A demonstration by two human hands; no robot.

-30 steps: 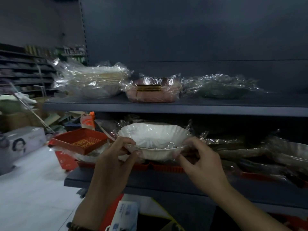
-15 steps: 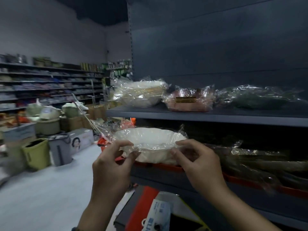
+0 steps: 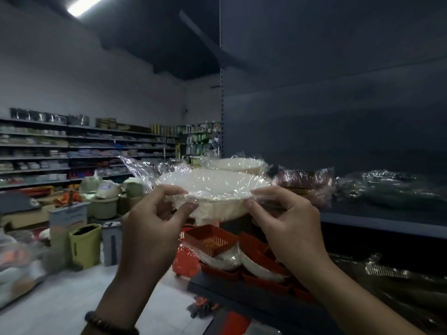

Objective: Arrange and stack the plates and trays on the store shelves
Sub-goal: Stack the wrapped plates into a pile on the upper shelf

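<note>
I hold a white scalloped plate (image 3: 212, 187) wrapped in clear plastic in front of me at the height of the upper shelf (image 3: 377, 220). My left hand (image 3: 154, 218) pinches its left rim and my right hand (image 3: 287, 221) pinches its right rim. Just behind it on that shelf stands a wrapped stack of white plates (image 3: 238, 164). To the right of the stack lie a wrapped pinkish tray (image 3: 307, 187) and a wrapped dark tray (image 3: 396, 189).
On the lower shelf (image 3: 242, 290) below my hands are red trays (image 3: 209, 241) and white dishes (image 3: 227, 258), with dark wrapped trays (image 3: 396, 272) to the right. A red basket (image 3: 187, 258) stands on the floor. Bins and boxes (image 3: 84, 243) crowd the aisle at left, before far shelving (image 3: 72, 151).
Both hands have lifted the wrapped white plate from the lower shelf up to the level of the upper shelf. My view has turned left and upward.
</note>
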